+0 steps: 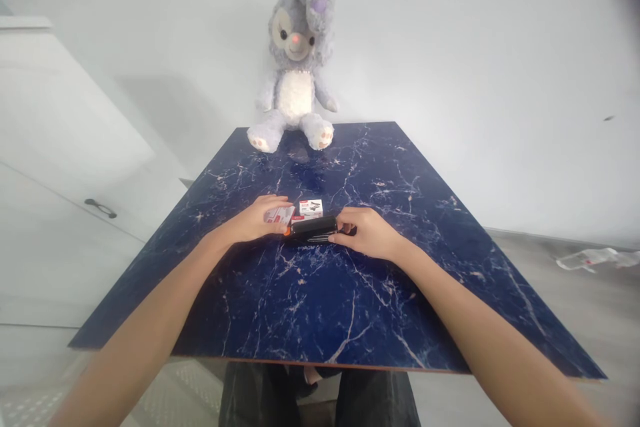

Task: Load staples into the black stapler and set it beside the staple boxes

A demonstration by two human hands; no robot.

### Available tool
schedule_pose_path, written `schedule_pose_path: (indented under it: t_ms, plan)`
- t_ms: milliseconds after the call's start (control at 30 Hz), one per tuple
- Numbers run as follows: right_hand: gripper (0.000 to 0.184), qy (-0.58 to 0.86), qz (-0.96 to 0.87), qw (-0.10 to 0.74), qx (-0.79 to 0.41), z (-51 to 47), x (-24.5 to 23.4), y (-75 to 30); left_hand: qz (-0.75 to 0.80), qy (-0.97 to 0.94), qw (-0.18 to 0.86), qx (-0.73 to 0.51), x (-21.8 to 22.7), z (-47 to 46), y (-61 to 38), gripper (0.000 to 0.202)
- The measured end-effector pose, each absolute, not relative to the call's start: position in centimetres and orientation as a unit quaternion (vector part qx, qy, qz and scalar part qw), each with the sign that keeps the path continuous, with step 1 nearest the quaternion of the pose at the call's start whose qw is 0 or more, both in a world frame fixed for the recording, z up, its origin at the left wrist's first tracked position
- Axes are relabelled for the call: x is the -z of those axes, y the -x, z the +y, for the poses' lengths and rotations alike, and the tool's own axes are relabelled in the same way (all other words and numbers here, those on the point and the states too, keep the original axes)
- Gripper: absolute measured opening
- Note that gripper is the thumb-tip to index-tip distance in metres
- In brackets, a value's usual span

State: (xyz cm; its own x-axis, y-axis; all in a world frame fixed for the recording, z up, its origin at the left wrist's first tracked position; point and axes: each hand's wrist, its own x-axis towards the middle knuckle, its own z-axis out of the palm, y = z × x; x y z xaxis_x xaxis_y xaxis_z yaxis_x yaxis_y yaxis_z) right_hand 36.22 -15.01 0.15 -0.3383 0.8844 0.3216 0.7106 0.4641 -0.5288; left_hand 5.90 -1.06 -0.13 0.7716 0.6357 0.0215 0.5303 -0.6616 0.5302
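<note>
Glossy dark-blue marble-pattern table, long-eared grey plush rabbit sitting at its far edge, well apart from the hands, blocking nothing. Right hand has fingers and thumb pinched on the right end of the long black stapler-like object, mid-table; left hand half-curled round the flat red-and-white printed packet, grip unclear, thumb at the object's orange-tipped left end. Progress: object in hand, small white-and-red cardboard box unheld just behind; what's left, can't tell.
</note>
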Motion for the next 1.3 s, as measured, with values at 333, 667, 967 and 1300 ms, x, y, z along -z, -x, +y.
schedule_pose_path:
  t_ms: [333,667,967,1300]
  plan:
    - [0.012,0.545,-0.758,0.19,-0.304,-15.2,-2.2,-41.2,0.331,-0.904,0.245,-0.114,-0.9,-1.7,-6.0,0.074]
    - [0.033,0.565,-0.733,0.21,-0.317,-14.9,-2.3,-40.9,0.35,-0.907,0.212,-0.102,-1.5,-0.6,-4.1,0.068]
    - [0.026,0.578,-0.71,0.296,-0.27,-13.7,0.6,-39.2,0.285,-0.926,0.173,-0.175,-0.8,-2.3,-6.4,0.04]
    - [0.025,0.537,-0.593,0.487,-0.351,-12.3,2.7,-39.7,0.289,-0.916,0.209,-0.182,-0.3,-3.0,-7.8,0.024]
